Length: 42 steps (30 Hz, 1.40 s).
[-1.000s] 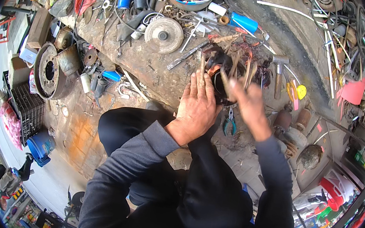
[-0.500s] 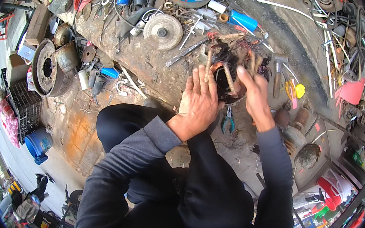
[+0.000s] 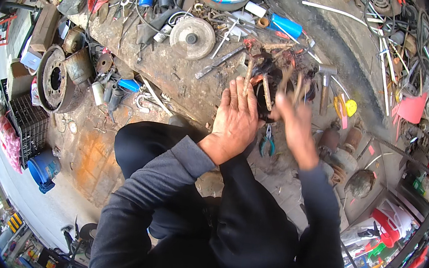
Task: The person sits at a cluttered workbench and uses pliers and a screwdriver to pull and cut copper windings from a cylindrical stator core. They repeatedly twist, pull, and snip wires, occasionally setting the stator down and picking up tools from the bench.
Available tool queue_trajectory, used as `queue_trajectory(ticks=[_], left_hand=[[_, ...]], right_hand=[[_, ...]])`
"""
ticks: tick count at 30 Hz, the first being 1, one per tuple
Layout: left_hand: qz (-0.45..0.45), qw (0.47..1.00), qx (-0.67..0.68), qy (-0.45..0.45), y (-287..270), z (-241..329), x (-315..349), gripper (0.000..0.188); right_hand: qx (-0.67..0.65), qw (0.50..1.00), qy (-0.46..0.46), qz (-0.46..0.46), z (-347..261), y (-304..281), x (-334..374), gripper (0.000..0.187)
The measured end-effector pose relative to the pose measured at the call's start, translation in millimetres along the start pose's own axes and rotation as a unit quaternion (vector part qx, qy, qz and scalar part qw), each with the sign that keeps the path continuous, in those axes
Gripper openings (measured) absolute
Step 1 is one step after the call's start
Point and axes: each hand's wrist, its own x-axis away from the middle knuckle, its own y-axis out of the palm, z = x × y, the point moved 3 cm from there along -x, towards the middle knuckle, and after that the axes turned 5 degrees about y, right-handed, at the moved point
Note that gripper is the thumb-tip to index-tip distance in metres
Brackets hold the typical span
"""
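Observation:
A dark, round motor-like part (image 3: 265, 98) with a hollow middle and reddish wire-like strands lies just beyond my knees. Thin wooden sticks stand up out of it, one stick (image 3: 267, 91) at its near side and another stick (image 3: 249, 67) by my left fingertips. My left hand (image 3: 235, 116) lies flat against its left side, fingers stretched out and side by side. Over its right side, my right hand (image 3: 294, 128) is closed and smeared by motion. A blurred wooden stick (image 3: 286, 79) juts from its fingers; the grip itself is partly hidden.
Teal-handled pliers (image 3: 267, 142) lie below the part, and a hammer (image 3: 326, 86) to its right. A round metal disc (image 3: 192, 38) and a flat metal bar (image 3: 221, 62) lie to its left. Rusty cylinders (image 3: 330, 138) stand at right. Cables and scrap surround the work spot.
My right hand has shifted slightly left and down and is more blurred, its stick moving along. The left hand stays nearly still against the part.

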Motion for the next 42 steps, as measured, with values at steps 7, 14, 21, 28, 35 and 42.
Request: queue_trajectory(ticks=[7,14,21,28,35,42], left_hand=[[0.013,1.0,0.003,0.01,-2,1,0,0.098],[0.001,0.999,-0.029,0.021,2,-1,-1,0.097],[0.006,1.0,-0.001,0.024,-1,-1,-2,0.097],[0.016,1.0,-0.011,0.013,-1,1,-2,0.095],[0.006,1.0,0.003,0.003,6,0,-2,0.096],[0.037,0.999,-0.008,0.018,3,1,0,0.092]], right_hand=[[-0.042,0.998,-0.03,0.021,1,-2,-8,0.043],[-0.052,0.998,-0.028,0.015,39,2,3,0.038],[-0.18,0.982,-0.026,-0.04,29,-11,-5,0.049],[0.045,0.999,-0.009,0.017,19,-9,-3,0.052],[0.096,0.988,-0.108,0.047,12,-2,7,0.046],[-0.153,0.988,-0.002,-0.007,20,-19,-9,0.051]])
